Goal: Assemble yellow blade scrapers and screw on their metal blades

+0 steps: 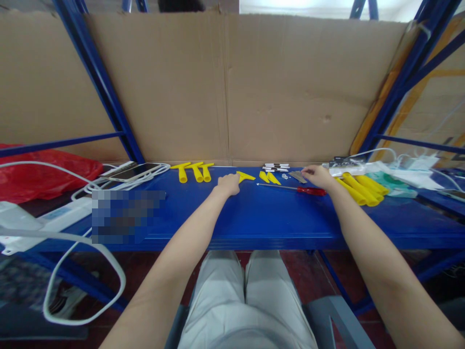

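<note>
My left hand (229,184) is closed round a yellow T-shaped handle (246,177), whose wide head sticks out to the right of the fingers. At the near end of a small stack of grey metal blades (297,176), my right hand (317,175) pinches with its fingertips; the exact grip is partly hidden. Between the hands lie two small yellow wedge pieces (273,179), a cluster of tiny metal parts (285,176) and a screwdriver (311,191) with a red handle. Behind them sit several black-and-white strips (275,167).
Three yellow T-shaped handles (196,172) stand at the back left. Yellow tubes (363,189) lie at right beside a green plastic bag (394,184). White cables (145,174), a phone (133,171) and a power strip (61,218) occupy the left. Cardboard (225,87) walls the blue table's (254,218) back.
</note>
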A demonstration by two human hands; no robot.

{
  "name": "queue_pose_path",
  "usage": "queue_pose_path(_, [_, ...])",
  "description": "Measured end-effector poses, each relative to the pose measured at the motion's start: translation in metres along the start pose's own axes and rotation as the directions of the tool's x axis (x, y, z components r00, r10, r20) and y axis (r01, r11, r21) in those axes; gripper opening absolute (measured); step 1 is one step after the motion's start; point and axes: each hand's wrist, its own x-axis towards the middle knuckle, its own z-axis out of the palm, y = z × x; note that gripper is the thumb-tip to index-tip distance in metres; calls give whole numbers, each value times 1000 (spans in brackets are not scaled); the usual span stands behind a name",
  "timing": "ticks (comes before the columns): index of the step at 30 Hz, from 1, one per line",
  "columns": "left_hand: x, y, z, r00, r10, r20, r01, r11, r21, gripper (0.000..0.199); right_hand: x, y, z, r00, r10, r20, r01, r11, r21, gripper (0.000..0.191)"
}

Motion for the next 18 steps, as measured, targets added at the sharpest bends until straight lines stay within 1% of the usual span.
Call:
queue_pose_path(4, [-2,-4,-5,999,-26,25,27,999,-28,53,1,3,2,999,-40,5,40,999,2,20])
queue_pose_path(9, [-3,-7,-9,999,-24,48,25,999,-23,54,2,3,3,999,-20,38,20,1000,-4,20])
queue_pose_path(14, [-3,-9,-11,997,-13,71,13,1000,8,54,3,3,3,999,-3,50,1,1000,31,16])
queue_pose_path(16, [-2,-11,-13,996,-3,86,1,1000,20,55,1,0,2,996,2,87,-8,998,62,14])
queue_pose_path(18, [-2,-15,-14,993,13,121,-17,999,28,58,-3,-5,-1,984,-13,176,-6,994,108,14])
